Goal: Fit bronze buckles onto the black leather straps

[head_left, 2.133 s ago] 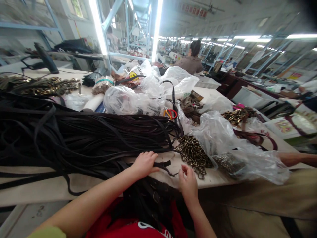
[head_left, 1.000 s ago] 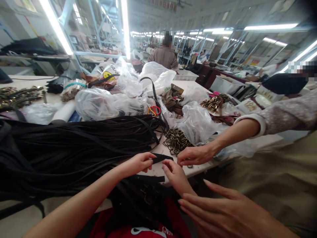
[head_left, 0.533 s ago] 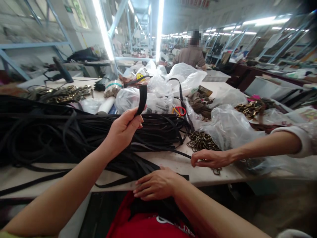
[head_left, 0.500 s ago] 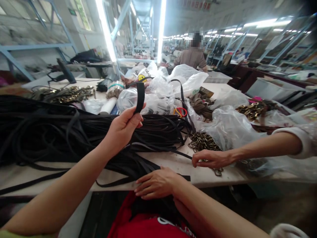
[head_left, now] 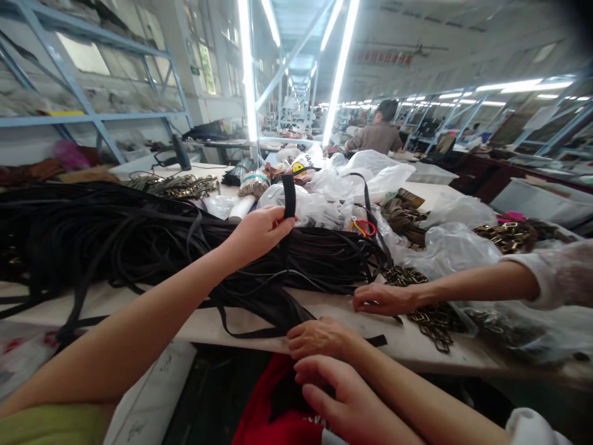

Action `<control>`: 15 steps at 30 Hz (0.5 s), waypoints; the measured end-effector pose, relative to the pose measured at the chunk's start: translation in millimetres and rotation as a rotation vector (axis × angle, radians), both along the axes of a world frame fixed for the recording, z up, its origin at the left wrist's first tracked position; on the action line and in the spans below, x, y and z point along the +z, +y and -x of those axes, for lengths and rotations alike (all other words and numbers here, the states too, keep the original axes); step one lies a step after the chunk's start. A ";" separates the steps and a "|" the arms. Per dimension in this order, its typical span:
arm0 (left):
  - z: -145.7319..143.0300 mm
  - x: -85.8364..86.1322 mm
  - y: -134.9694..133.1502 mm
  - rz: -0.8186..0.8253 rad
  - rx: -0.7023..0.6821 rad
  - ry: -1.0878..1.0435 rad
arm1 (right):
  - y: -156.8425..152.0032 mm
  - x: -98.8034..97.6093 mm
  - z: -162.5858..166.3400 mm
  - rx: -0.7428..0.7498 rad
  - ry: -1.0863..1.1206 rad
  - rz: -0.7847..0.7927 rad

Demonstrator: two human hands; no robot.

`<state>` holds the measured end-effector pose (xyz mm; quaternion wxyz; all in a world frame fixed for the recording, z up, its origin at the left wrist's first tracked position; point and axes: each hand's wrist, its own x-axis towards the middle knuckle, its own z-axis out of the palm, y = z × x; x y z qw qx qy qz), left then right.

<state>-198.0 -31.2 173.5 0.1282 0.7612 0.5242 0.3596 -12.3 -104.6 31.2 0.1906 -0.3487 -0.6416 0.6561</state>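
- Red cloth (head_left: 259,408) at the lap shows white lettering, too covered to read.
- Yellow smiley print (head_left: 298,167) marks a plastic wrapper on the tabletop (head_left: 324,303); the dark capitals beside it seem to include "AN".
- Dark handwriting runs over a white panel (head_left: 155,392) below the table edge; a red banner (head_left: 383,57) hangs far back, its characters too small to read.
- Left hand (head_left: 273,230) pinches a black strap (head_left: 290,194), its end upright above the strap pile (head_left: 139,238).
- Right hand (head_left: 340,392) is over the lap, fingers loosely bent, thumb apart.
- Two hands of a co-worker reach in from the right: one (head_left: 319,339) at the table edge, the other (head_left: 380,300) near the metal buckles (head_left: 435,327).
- Pale tabletop also carries clear plastic bags (head_left: 377,170) and red-and-yellow scissor handles (head_left: 364,227).
- Blue metal frames (head_left: 95,116) and lit tube lamps (head_left: 343,68) stretch into the workshop, where another person (head_left: 377,137) sits.
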 end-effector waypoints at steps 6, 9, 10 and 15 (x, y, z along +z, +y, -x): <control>-10.0 0.3 -3.1 0.199 -0.138 -0.197 | -52.8 22.0 -10.7 -0.182 -0.132 -0.233; -16.2 0.9 -14.0 0.377 -0.258 -0.406 | -57.2 20.4 -13.9 -0.232 -0.133 -0.241; -17.6 1.8 -19.3 0.432 -0.298 -0.461 | -56.5 18.5 -13.6 -0.262 -0.118 -0.236; -23.3 9.1 -48.3 0.596 -0.480 -0.572 | -49.0 19.6 -2.8 -0.551 0.042 -0.208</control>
